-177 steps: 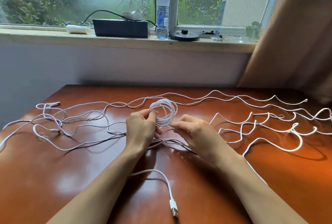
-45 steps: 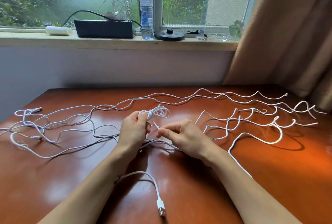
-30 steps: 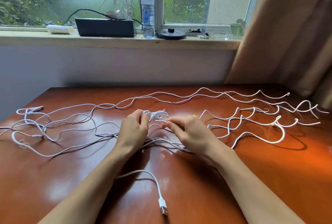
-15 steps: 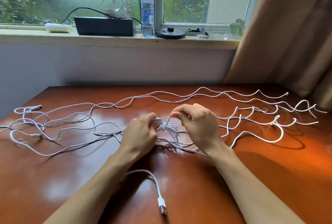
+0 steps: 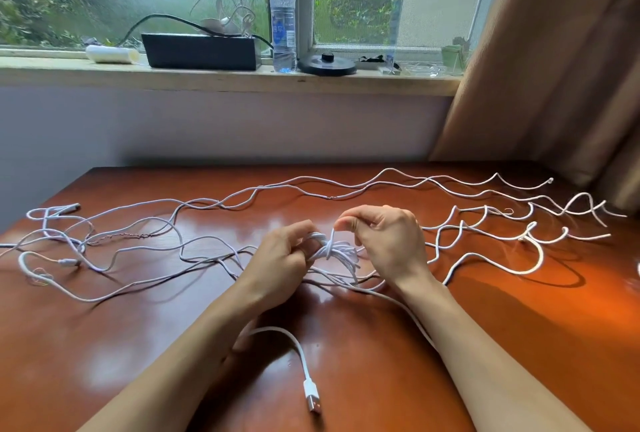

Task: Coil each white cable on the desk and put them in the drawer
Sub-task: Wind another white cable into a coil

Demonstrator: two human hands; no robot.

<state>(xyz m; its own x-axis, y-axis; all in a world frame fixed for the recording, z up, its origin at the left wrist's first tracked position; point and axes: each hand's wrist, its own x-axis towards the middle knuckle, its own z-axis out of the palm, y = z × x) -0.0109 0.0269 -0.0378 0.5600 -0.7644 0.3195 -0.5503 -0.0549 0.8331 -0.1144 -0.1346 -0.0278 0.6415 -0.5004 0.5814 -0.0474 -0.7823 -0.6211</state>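
The small bundle of thin white cable (image 5: 334, 251) is at the middle of the glossy red-brown wooden surface (image 5: 519, 345), between the two hands. Its loops are pressed together at the waist, and one strand rises straight up from there. I cannot tell if the bundle touches the wood or hangs just over it.

The left grip (image 5: 280, 258), a bare hand with its back turned up, has the fingers curled round the left end of the bundle and grasps it. The right grip (image 5: 384, 241) is a little higher. Its thumb and forefinger pinch the rising strand at the top, the other fingers are bent into the palm, and the wrist is low, near the wood. Both bare forearms come in from the near edge.

Between the forearms, close to the near edge, lies a thicker white cable with a USB plug (image 5: 311, 400), curved like a hook. More loose white cables (image 5: 138, 251) are spread in wavy lines over the left half, and others (image 5: 485, 220) over the right half up to the right edge. One long white wire (image 5: 381, 178) runs along the far edge.

Behind, on the pale window sill (image 5: 242, 80), stand a black rectangular box (image 5: 201, 50), a clear plastic water bottle (image 5: 283, 19) and a flat black round base (image 5: 327, 66). A brown fabric curtain (image 5: 561, 68) hangs by the far right corner.
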